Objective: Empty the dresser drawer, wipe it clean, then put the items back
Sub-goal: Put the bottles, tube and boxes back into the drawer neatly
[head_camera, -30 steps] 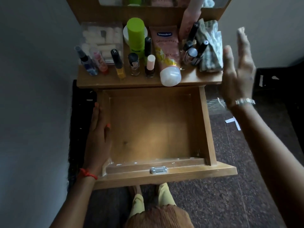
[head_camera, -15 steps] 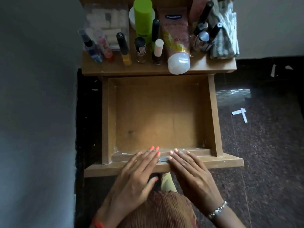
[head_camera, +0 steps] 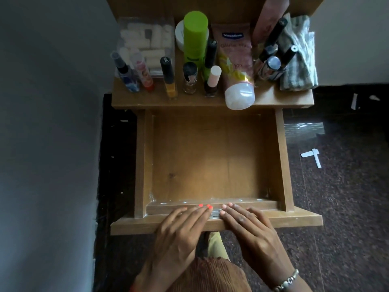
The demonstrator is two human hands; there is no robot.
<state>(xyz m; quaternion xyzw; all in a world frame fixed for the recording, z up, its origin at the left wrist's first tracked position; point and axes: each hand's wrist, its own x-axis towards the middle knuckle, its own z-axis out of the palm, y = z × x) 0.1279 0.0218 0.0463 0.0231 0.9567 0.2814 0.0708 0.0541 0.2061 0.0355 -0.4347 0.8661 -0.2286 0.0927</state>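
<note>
The open wooden dresser drawer (head_camera: 282, 161) is pulled out toward the person, its bare brown bottom showing. Both hands lie flat on the top edge of its front panel, fingers straight and close together, gripping nothing. The left hand (head_camera: 179, 234), with orange-painted nails, and the right hand (head_camera: 252, 232), with a beaded bracelet at the wrist, rest side by side, their fingertips just either side of a small silver metal handle (head_camera: 214, 216).

Above the drawer, the wooden tabletop (head_camera: 284, 100) carries the toiletries: a tall lime-green cylindrical bottle (head_camera: 194, 36), a pink Vaseline tube (head_camera: 236, 66) standing on its white cap, a row of small nail-polish bottles (head_camera: 190, 79) and a folded grey-striped cloth (head_camera: 299, 57) at the right end.
</note>
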